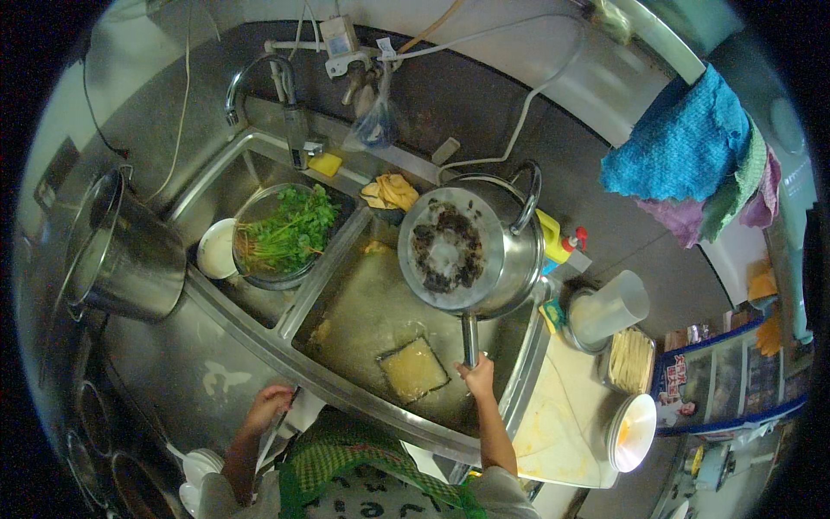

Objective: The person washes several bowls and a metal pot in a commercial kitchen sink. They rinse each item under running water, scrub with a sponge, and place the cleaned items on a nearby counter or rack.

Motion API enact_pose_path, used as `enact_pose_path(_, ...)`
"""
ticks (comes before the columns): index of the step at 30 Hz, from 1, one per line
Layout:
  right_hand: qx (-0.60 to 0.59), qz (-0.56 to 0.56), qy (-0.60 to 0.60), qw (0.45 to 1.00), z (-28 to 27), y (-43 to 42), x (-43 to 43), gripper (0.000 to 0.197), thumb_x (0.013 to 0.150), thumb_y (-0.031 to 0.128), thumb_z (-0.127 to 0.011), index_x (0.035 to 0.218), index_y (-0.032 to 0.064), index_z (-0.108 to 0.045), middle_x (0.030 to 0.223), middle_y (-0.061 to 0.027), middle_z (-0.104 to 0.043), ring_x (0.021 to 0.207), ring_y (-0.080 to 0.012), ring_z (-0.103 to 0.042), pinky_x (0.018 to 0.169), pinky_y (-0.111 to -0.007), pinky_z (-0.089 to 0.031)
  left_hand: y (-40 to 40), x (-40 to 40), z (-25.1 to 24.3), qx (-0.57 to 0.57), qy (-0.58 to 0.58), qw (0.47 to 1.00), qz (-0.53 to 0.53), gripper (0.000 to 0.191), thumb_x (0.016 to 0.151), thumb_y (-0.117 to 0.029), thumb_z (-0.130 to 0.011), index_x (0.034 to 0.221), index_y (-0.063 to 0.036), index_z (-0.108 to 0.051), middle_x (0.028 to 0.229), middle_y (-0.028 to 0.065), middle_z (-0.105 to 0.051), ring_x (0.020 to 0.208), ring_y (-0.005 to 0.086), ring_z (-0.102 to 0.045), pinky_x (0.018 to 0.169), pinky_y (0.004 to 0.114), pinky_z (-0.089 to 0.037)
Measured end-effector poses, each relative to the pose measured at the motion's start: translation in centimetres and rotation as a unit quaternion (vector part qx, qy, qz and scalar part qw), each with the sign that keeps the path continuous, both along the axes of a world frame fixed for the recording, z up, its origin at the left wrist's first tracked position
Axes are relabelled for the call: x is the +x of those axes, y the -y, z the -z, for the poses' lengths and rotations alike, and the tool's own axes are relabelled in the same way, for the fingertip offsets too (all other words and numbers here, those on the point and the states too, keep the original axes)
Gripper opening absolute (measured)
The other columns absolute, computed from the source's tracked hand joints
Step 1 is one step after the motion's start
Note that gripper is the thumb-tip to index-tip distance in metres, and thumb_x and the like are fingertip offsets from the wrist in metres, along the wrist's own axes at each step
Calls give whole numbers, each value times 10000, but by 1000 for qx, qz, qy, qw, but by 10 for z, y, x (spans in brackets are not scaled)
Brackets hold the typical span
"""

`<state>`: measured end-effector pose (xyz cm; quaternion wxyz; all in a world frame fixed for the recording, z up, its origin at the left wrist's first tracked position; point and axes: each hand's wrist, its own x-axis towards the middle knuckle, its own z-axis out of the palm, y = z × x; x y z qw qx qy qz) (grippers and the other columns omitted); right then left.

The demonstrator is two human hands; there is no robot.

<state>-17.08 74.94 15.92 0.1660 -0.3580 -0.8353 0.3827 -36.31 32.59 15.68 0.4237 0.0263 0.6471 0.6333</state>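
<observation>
My right hand (478,376) grips the long steel handle of a metal pot (521,266) over the right sink basin (363,285). The pot is tilted, and its round face towards me, apparently the underside, bears dark, burnt-looking patches. A steel loop handle juts from its far side. My left hand (271,403) is by the sink's front edge with fingers curled; a thin dark line runs beside it, and whether it holds anything is unclear. Cloudy water stands in the right basin. A square yellowish thing with a dark border (415,368) lies in it near my right hand.
Leafy green herbs (288,227) fill a bowl in the left basin, beside a white bowl (218,248). A large stockpot (139,259) stands left. Right are a cutting board (557,415), stacked bowls (632,433) and a translucent jug (613,308). Cloths (681,143) hang upper right; a faucet (259,61) arches behind.
</observation>
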Motion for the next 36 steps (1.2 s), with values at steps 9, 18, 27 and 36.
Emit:
enact_pose_path(9, -46, 19, -6, 999, -3, 1, -9, 230, 605, 89, -664, 604, 22, -445, 497, -66, -498, 421, -133, -498, 423, -264, -391, -229, -20, -121, 1, -717, 660, 225, 487, 674, -256, -598, 1110, -97, -448, 1222, 172, -319, 1146, 329, -279, 932, 431, -238)
enact_pose_path(18, 10, 21, 4, 1000, 5, 4, -7, 228, 610, 110, -663, 615, 12, -457, 487, -75, -495, 412, -149, -495, 417, -270, -384, -378, 12, -141, 76, -731, 672, 93, 577, 698, -232, -570, 1200, -68, -340, 1308, 152, -189, 1204, 340, -165, 961, 466, -158)
enact_pose_path(27, -30, 27, -15, 999, 12, 17, -5, 253, 609, 119, -675, 610, 22, -440, 467, -37, -419, 416, -108, -426, 415, -271, -368, -352, -25, -96, 108, -704, 701, 33, 469, 717, -146, -472, 1155, -15, -366, 1269, 199, -243, 1165, 376, -231, 942, 462, -188)
enact_pose_path(36, -63, -9, -21, 998, 6, 19, 11, 205, 628, 86, -651, 709, 2, -482, 516, -54, -494, 413, -101, -473, 408, -253, -385, -333, -103, 18, 5, 46, 994, -99, 446, 825, -274, -356, 1203, -42, -306, 1175, 181, -373, 1065, 345, -365, 877, 435, -296)
